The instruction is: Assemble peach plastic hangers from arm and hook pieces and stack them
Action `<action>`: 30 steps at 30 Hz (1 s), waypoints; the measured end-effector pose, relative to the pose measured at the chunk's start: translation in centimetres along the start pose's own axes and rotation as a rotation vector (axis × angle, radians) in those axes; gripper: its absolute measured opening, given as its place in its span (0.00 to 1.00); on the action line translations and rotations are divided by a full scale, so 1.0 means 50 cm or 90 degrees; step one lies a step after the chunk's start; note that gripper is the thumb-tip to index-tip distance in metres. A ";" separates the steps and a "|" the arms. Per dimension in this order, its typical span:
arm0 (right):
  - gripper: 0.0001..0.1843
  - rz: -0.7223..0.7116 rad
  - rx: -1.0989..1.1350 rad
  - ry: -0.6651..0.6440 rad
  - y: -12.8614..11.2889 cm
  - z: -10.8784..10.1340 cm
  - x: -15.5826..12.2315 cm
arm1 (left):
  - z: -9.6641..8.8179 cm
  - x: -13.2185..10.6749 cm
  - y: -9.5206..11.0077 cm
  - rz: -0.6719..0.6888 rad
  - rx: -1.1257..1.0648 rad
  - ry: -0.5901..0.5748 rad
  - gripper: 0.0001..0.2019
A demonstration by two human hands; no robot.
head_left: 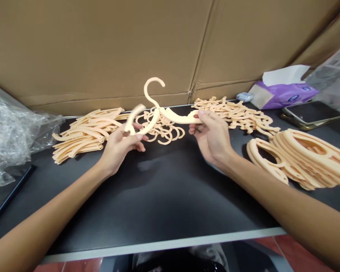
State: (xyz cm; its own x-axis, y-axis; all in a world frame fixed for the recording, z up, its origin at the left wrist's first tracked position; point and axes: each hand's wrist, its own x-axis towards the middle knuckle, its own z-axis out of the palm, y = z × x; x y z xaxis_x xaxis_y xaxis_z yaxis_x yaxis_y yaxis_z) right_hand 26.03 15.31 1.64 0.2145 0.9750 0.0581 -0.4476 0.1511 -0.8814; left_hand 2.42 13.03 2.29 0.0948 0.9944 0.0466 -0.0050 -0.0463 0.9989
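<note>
- Curved peach plastic strips [85, 136], heaped at left on the black worktop [158, 204].
- Your left hand [119, 147]: fingers curled around the curved end of a peach plastic hanger [174, 118], held above the worktop.
- Your right hand [212, 138]: thumb and fingers pinching its flat arm; keep both grips steady.
- Stacked peach oval plastic frames [306, 158], far right.

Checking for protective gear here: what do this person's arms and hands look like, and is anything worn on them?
Nothing is worn on them. The left hand and right hand are ungloved, with no ring, watch or bracelet in view. The left forearm and right forearm are bare, with no sleeves showing.
</note>
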 end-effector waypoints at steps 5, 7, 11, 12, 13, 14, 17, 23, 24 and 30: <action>0.13 -0.010 0.005 0.009 -0.002 -0.004 0.006 | 0.003 -0.007 0.000 0.019 0.293 -0.054 0.10; 0.12 -0.009 0.008 0.009 -0.002 -0.004 0.007 | 0.004 -0.008 0.002 0.013 0.302 -0.051 0.09; 0.10 -0.005 0.024 0.016 -0.001 -0.003 0.005 | 0.006 -0.008 0.001 0.027 0.242 -0.029 0.18; 0.10 -0.003 0.027 0.018 -0.001 -0.002 0.005 | 0.006 -0.007 0.000 0.038 0.222 -0.029 0.18; 0.10 0.000 0.028 0.021 0.000 -0.002 0.004 | 0.006 -0.006 -0.002 0.047 0.197 -0.028 0.17; 0.10 0.003 0.028 0.022 0.000 -0.001 0.004 | 0.006 -0.005 -0.003 0.054 0.168 -0.024 0.15; 0.10 0.009 0.024 0.022 -0.001 -0.001 0.003 | 0.005 0.001 -0.004 0.059 0.075 0.016 0.11; 0.08 0.024 0.049 0.048 -0.006 -0.003 0.006 | -0.002 0.012 0.015 0.036 -0.216 0.169 0.04; 0.08 0.030 0.059 0.058 -0.006 -0.004 0.007 | -0.003 0.013 0.017 0.031 -0.257 0.186 0.04; 0.10 0.077 0.089 0.070 -0.001 -0.008 0.011 | 0.003 0.007 0.014 -0.015 -0.253 0.099 0.09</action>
State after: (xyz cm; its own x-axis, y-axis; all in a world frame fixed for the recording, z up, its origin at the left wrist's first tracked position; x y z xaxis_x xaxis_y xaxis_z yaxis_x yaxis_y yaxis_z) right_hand 26.53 15.78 1.51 0.2410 0.9651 -0.1025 -0.5908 0.0621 -0.8044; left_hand 2.57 13.34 3.02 -0.0518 0.9986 -0.0070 -0.3904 -0.0138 0.9205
